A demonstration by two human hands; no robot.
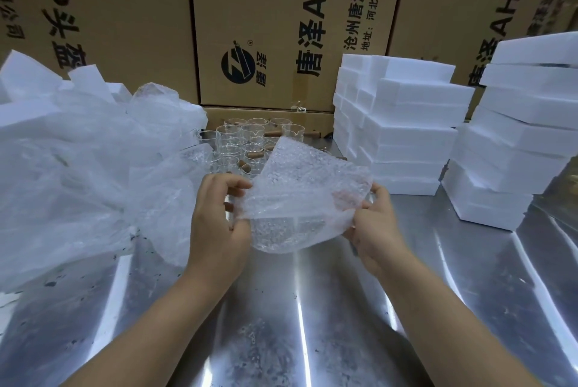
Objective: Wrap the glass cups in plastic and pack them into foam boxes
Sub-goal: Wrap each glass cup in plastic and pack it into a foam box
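A sheet of clear bubble wrap (308,186) is held up over the metal table, folded at the bottom around something I cannot make out. My left hand (219,220) pinches its left edge, and my right hand (375,224) grips its right edge. Behind the sheet, several bare glass cups (240,139) with wooden handles stand in a cluster at the back of the table. White foam boxes (403,127) are stacked to the right of the cups, with a second stack of foam boxes (519,136) at the far right.
A large heap of plastic sheeting (81,164) with foam pieces fills the left side. Brown printed cardboard cartons (275,26) wall off the back. The shiny steel table (297,308) stretches toward me below my arms.
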